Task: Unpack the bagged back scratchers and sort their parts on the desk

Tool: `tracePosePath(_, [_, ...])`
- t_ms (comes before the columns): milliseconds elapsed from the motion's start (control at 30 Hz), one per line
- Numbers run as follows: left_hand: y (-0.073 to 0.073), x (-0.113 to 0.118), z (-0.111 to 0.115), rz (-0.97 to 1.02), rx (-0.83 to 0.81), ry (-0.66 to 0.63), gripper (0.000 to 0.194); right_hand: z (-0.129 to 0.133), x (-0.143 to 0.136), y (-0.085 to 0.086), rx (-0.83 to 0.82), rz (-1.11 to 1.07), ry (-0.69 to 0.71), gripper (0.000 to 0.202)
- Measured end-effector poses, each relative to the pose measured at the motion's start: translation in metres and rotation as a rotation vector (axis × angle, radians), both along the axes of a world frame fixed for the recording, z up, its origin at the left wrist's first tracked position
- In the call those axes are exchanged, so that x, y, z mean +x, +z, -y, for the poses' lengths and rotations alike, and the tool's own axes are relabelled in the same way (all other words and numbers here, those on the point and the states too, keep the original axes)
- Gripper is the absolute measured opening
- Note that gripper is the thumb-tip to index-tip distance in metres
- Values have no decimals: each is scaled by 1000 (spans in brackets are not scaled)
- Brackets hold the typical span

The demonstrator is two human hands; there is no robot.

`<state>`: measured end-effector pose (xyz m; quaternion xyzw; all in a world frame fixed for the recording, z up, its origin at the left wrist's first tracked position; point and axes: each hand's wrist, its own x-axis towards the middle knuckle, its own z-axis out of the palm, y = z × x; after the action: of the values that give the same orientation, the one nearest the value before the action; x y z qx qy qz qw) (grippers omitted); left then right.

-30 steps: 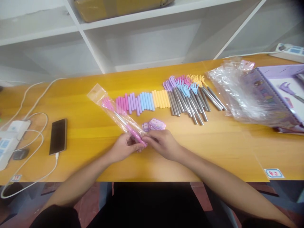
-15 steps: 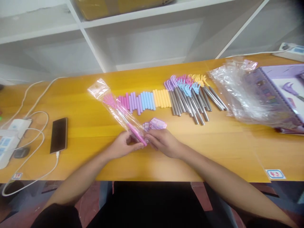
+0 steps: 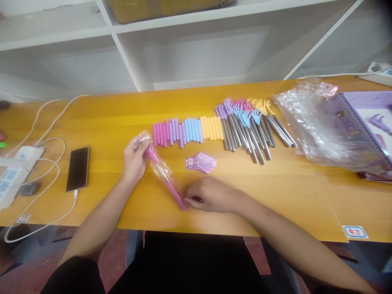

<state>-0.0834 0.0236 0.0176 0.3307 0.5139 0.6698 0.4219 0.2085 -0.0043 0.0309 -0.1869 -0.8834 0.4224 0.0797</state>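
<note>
A pink back scratcher with a metal shaft lies slanted inside a clear plastic bag. My left hand is closed around the upper end of the bag, at the scratcher's claw head, which the fingers partly cover. Beside the bottom of the pink handle, my right hand is curled with thumb and fingers together; whatever they pinch is hidden. A small pile of purple printed cards rests on the table just beyond the right hand.
Behind the hands runs a row of pink, purple, blue and yellow tubes. Right of it lie several back scratchers, then clear bags and a purple box. A charging phone and power strip occupy the left.
My left hand has moved from the handle up to the bag's head end. The bagged back scratcher has shifted down toward me. My right hand has moved slightly nearer, off the cards.
</note>
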Motion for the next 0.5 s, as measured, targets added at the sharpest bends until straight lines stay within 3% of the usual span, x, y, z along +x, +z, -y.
tracePosePath(100, [-6, 10, 9, -103, -65, -108, 36, -6, 6, 0, 157, -65, -96, 44])
tracePosePath(233, [-7, 24, 21, -268, -108, -254, 48, -30, 20, -5, 423, -17, -568, 36])
tracePosePath(300, [-8, 30, 27, -306, -129, -305, 52, -41, 27, -11, 477, 117, -708, 33])
tracePosePath(500, [-10, 40, 43, -340, -205, -510, 39, -50, 36, -26, 461, 261, -713, 31])
